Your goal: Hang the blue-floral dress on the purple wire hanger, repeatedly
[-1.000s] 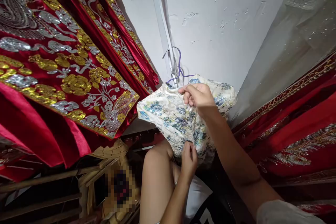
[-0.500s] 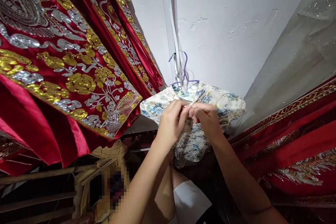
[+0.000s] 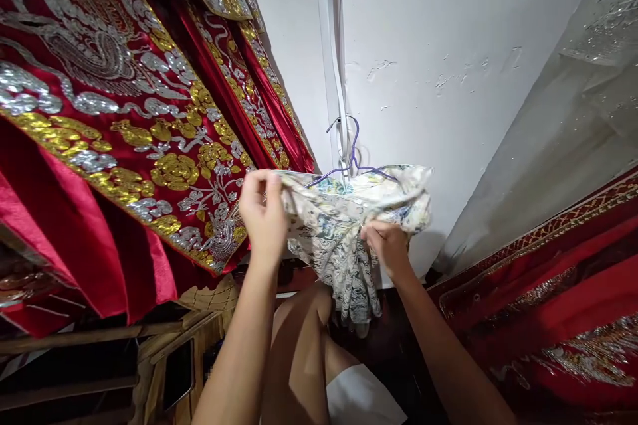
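A pale garment [image 3: 331, 232] with a blue, green and yellow print hangs on a purple wire hanger [image 3: 354, 146]. Its collar is spread apart, and the cloth is drawn into folds that gather toward the lower middle. My left hand [image 3: 262, 206] is closed on the garment's edge at its left side, stretching it outward. Lower down and to the right, my right hand [image 3: 386, 239] is closed in a fist around the cloth near the front middle. The hanger's hook loops about a white strip [image 3: 335, 53] against the wall.
Red costumes with gold and silver sequins [image 3: 174, 159] hang at the left. On the right are a sheer white fabric [image 3: 593, 80] and red beaded cloth [image 3: 563, 305]. A wooden chair [image 3: 154, 358] stands at the lower left, behind it a white wall [image 3: 423, 26].
My hands have moved from together at the front of the collar to apart. The left went to the left side with the garment's edge, opening the front and bunching the cloth.
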Demonstrator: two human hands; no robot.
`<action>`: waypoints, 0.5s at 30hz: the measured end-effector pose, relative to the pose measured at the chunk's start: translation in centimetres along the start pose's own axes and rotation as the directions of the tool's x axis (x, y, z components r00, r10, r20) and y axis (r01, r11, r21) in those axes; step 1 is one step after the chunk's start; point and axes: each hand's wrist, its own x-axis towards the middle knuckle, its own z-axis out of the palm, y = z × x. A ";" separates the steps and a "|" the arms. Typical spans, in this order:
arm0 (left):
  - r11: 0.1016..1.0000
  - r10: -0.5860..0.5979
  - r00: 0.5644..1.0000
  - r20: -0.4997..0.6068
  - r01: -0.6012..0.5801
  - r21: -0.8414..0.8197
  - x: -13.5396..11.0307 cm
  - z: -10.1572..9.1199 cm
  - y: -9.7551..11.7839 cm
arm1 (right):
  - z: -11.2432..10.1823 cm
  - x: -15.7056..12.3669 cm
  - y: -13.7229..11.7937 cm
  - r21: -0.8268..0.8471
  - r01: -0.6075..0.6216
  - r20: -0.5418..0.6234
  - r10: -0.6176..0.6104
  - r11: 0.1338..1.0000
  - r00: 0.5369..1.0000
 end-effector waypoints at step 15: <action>0.028 -0.923 0.341 0.177 0.517 -0.855 -17.9 -4.9 -7.9 | -4.1 -10.9 8.3 0.168 -0.406 0.263 0.356 0.898 0.897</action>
